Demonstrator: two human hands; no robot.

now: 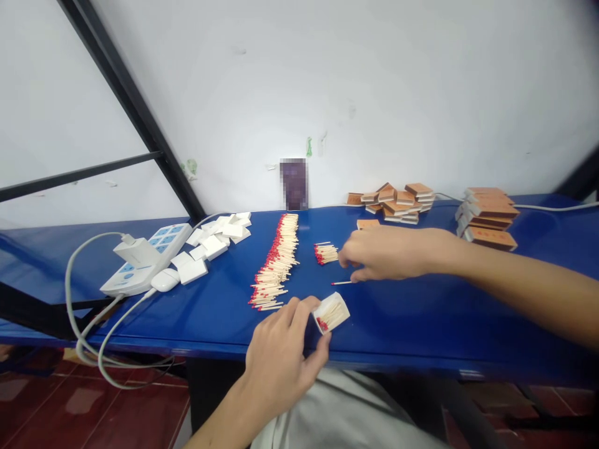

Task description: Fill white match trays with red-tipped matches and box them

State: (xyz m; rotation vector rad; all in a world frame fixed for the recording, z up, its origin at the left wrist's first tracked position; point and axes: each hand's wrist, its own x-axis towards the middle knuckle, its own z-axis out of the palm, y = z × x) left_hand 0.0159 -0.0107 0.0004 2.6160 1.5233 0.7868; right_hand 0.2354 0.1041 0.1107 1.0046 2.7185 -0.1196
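Note:
Between the thumb and fingers of my left hand [285, 346] is a small white matchbox tray [340, 304], tilted, with several matches [331, 313] inside, their red heads towards my palm. My right hand [386, 252] reaches over the blue table, its fingertips at the right end of a small pile of matches [326, 254]. Its thumb and index finger are slightly apart, and the other fingers are curled. A single match [340, 284] lies by the thumb tip. Left of the small pile stretches a long row of red-headed matches [279, 259].
White matchbox trays [215, 246] lie in a heap at the left, beside a power strip [161, 249] with a plugged-in charger and cables. Brown matchbox sleeves [397, 202] are heaped at the back right, with stacked ones [489, 215] farther right. A pixelated dark rectangle [294, 184] is at the wall.

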